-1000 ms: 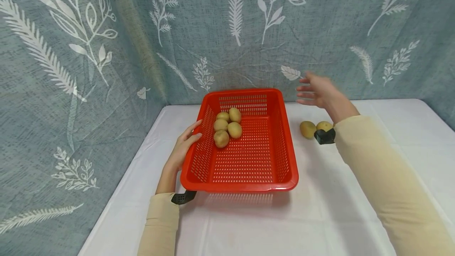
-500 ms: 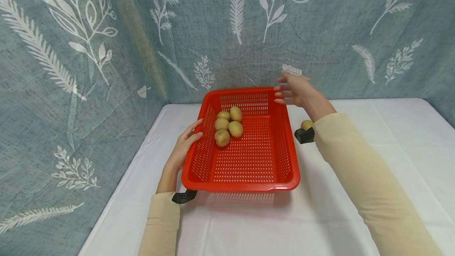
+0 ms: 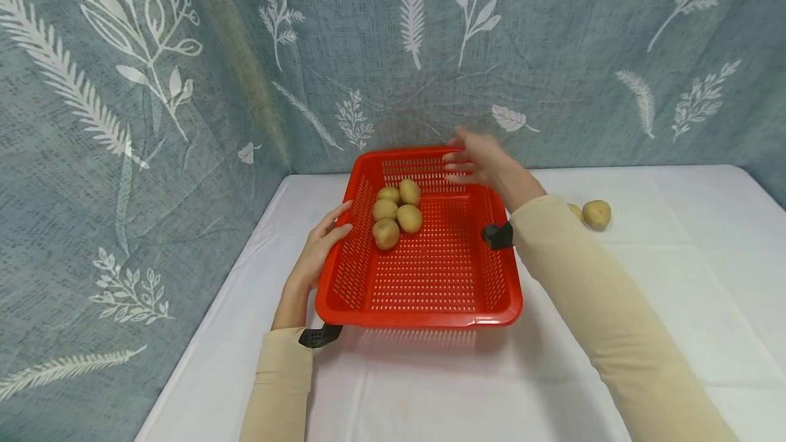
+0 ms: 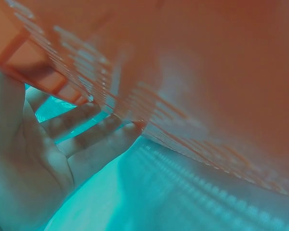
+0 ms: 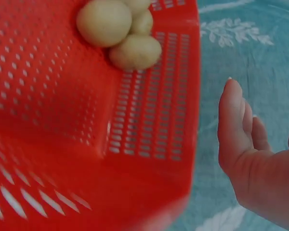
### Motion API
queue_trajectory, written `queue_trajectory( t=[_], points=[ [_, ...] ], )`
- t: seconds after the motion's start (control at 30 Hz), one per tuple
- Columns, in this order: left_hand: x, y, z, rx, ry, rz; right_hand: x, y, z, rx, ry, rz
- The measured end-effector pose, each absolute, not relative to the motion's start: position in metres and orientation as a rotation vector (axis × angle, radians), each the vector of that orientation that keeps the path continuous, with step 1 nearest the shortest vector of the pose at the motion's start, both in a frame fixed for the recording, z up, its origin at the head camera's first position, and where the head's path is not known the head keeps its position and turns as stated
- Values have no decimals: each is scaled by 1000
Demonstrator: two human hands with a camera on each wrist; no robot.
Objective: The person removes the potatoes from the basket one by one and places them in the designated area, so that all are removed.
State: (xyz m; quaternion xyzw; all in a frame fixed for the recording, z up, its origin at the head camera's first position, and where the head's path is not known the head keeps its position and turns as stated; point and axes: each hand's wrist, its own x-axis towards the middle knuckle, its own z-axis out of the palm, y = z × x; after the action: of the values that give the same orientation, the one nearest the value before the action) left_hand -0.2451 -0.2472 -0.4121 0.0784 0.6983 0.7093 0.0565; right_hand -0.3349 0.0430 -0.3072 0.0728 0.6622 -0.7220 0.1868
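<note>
In the head view, a red plastic basket (image 3: 424, 319) with slotted walls stands on the white-covered table, with several potatoes (image 3: 409, 218) grouped in its back left part. My left hand (image 3: 316, 251) holds the basket's left rim; in the left wrist view, fingers (image 4: 98, 149) of that hand touch the slotted wall from outside. Over the back right of the basket hovers my right hand (image 3: 485, 162), fingers spread and holding nothing. It also shows in the right wrist view, where the hand (image 5: 260, 163) appears beyond the basket's rim (image 5: 195, 96).
Right of the basket, a potato (image 3: 596, 215) lies on the table (image 3: 675, 278), with another potato (image 3: 574, 211) partly hidden by my right sleeve. A blue-green patterned cloth (image 3: 552, 87) hangs behind the table and along its left side.
My right hand has moved left, from above the loose potatoes to over the basket's back right part. My left hand stays at the rim. The head view has shifted slightly.
</note>
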Motion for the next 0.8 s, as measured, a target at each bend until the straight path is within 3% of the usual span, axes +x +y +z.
queue_trajectory(
  t=[0.8],
  points=[
    [-246,-248,-412,219,2108,2167,-336,-13,-343,261,1350,-2264]
  ],
)
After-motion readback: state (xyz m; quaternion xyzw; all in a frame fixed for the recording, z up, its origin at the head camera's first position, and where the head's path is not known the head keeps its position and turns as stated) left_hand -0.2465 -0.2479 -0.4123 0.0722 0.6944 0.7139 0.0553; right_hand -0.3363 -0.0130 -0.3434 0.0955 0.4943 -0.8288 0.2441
